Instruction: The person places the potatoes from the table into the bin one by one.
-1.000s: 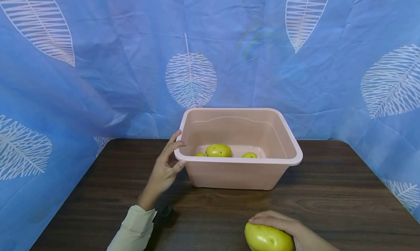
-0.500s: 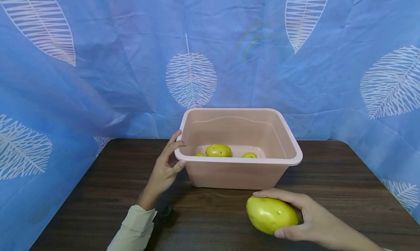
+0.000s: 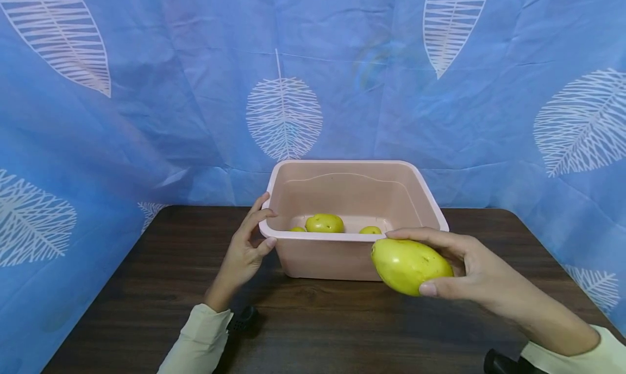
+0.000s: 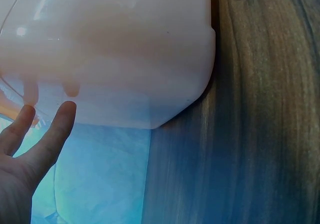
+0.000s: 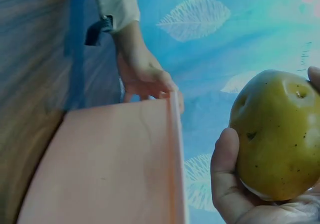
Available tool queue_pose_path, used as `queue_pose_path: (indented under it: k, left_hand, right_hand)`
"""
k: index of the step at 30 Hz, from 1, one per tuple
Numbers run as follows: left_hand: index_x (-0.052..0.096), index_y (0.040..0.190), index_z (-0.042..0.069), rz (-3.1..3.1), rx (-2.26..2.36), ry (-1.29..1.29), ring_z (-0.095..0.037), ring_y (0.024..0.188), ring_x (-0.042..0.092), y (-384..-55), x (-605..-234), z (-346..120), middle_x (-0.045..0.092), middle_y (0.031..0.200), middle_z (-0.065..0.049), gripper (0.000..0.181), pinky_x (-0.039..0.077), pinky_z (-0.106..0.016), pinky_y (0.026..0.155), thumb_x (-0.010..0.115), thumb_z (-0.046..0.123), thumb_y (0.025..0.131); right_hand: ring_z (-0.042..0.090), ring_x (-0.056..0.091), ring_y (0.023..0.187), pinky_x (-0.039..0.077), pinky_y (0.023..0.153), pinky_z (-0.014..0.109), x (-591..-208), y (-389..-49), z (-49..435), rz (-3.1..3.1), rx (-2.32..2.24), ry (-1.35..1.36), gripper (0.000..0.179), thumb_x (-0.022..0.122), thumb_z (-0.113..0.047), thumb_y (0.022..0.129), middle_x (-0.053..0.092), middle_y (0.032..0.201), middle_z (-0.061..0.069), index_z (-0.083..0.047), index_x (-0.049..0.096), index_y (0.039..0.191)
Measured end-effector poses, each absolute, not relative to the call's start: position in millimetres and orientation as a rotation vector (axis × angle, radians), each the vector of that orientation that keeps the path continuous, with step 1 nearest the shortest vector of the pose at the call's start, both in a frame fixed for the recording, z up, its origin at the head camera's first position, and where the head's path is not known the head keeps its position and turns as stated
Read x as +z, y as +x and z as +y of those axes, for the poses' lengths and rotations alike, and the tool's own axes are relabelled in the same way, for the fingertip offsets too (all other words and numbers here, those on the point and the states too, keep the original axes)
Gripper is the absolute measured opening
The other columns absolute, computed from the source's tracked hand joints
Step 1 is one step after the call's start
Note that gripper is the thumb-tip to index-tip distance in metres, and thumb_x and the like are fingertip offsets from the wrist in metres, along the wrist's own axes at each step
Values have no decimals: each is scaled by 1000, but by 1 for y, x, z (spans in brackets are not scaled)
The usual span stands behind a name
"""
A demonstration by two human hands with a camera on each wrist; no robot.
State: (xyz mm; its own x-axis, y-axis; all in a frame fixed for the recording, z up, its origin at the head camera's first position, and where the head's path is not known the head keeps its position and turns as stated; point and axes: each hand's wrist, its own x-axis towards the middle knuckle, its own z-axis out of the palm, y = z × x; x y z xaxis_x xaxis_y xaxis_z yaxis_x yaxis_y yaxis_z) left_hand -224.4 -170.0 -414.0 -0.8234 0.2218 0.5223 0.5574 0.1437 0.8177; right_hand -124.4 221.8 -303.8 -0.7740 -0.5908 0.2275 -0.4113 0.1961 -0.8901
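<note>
In the head view my right hand (image 3: 471, 265) holds a large yellow potato (image 3: 408, 266) in front of the pink plastic tub (image 3: 323, 260), its top about level with the tub's near rim. Thumb and fingers clasp the potato from the right side; dark specks and eyes show on its skin in the right wrist view. My left hand (image 3: 244, 254) grips the tub's rim at the near left corner, fingers over the edge and thumb in front. Inside the tub lie a potato (image 3: 325, 223), a second potato (image 3: 370, 230) and a third potato (image 3: 296, 229), partly hidden by the near wall.
The tub stands upright towards the back of a dark wooden table (image 3: 313, 319). Behind and beside the table hangs a blue cloth (image 3: 342, 91) with white leaf prints. A black device (image 3: 243, 318) sits at the left wrist.
My right hand has lifted the potato from the near edge of the view up and forward to the tub's front rim. The left hand and the tub have stayed put.
</note>
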Motion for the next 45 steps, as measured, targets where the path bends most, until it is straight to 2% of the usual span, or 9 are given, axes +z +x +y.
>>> queue_pose_path:
  k: [7,14,17,25,30,37,45]
  left_hand:
    - [57,140,12,-2147,-1727,-760,-48,151,37,-225,-413,-170,24,175,-6,46,55,-63,97,74,16,98]
    - [57,140,11,-2137,-1724,-775,-48,153,35,-226,-413,-171,24,175,-7,45,60,-47,96,74,19,99]
    - [57,140,10,-2136,-1722,-777,-48,153,35,-226,-413,-172,24,175,-7,45,60,-44,95,74,19,99]
    - [57,140,11,-2144,-1721,-766,-47,154,35,-227,-415,-171,25,175,-5,46,58,-57,95,74,14,98]
    - [57,140,9,-2157,-1727,-747,-46,154,34,-227,-417,-171,25,175,-4,47,56,-57,97,74,12,97]
    - [57,140,12,-2163,-1741,-744,-45,155,32,-226,-417,-170,25,175,-3,47,54,-62,98,75,15,97]
    - [58,140,14,-2161,-1737,-736,-45,154,35,-226,-416,-171,26,174,-1,46,54,-64,98,75,20,97]
  right_hand:
    - [21,60,116,55,82,31,-284,-143,227,2343,-1586,-807,62,62,-4,98,61,147,3,-18,49,157]
    - [24,61,114,60,84,35,-268,-163,232,2188,-1685,-664,57,58,-9,102,57,145,6,-21,49,157]
    - [26,62,116,62,89,39,-264,-175,234,2089,-1762,-621,55,56,-10,102,56,145,7,-21,50,156]
    - [25,66,116,62,92,41,-260,-207,237,2026,-1818,-570,49,54,-11,104,60,140,6,-22,53,152]
    - [22,65,117,61,94,40,-258,-225,237,1986,-1819,-549,48,52,-9,105,62,140,4,-23,54,151]
    - [19,67,115,60,95,36,-259,-254,241,2064,-1734,-557,47,54,-8,105,66,137,0,-25,56,149]
    - [15,65,120,59,100,35,-266,-291,250,2104,-1681,-435,51,59,-12,106,63,137,-5,-21,48,156]
